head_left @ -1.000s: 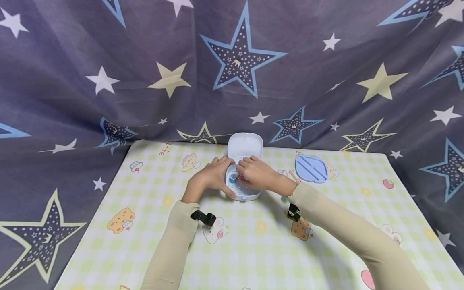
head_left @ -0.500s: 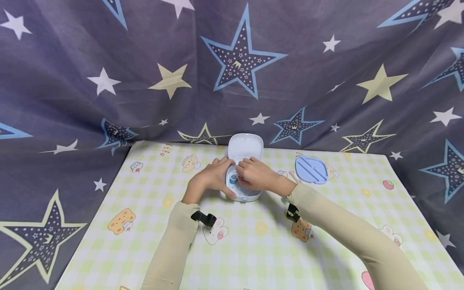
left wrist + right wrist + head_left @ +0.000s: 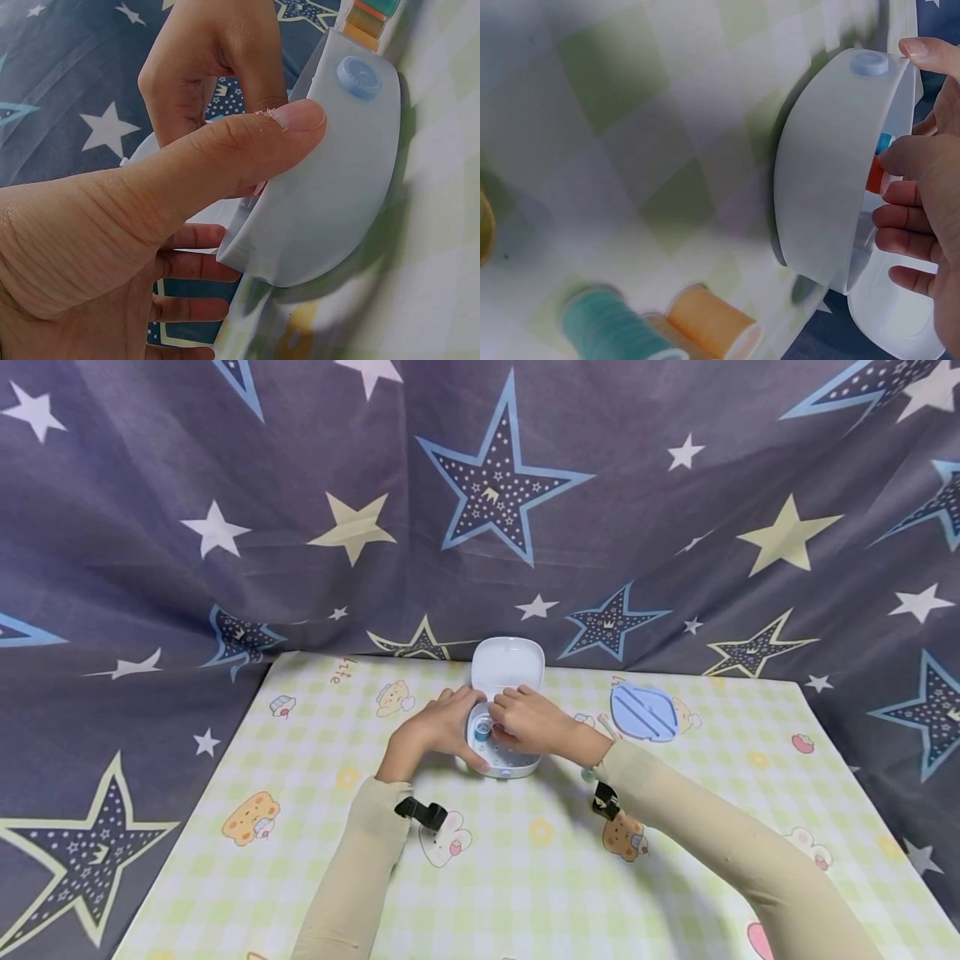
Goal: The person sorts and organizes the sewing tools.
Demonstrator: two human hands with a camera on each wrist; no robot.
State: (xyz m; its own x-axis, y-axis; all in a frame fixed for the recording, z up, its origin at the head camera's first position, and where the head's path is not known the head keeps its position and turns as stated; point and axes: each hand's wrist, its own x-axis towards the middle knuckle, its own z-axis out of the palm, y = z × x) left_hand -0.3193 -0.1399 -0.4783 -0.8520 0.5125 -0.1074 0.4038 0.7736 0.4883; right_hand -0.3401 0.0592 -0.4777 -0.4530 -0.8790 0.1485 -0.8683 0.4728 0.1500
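A small white sewing box [image 3: 504,772] with a blue front button stands on the table, its lid [image 3: 508,662] raised at the back. My left hand [image 3: 442,723] holds the box from the left, thumb over the front rim and fingers along the far side. Inside, a blue thread spool [image 3: 482,729] stands at the left. My right hand [image 3: 531,720] reaches in from the right and pinches a red-orange thread spool [image 3: 874,175] beside the blue one. In the head view the right hand hides most of this spool.
A blue tray [image 3: 645,712] with diagonal ridges lies to the right of the box. Teal [image 3: 615,326] and orange [image 3: 712,321] thread spools lie on the checked tablecloth near the box's right side. A star-patterned curtain [image 3: 450,593] hangs behind the table.
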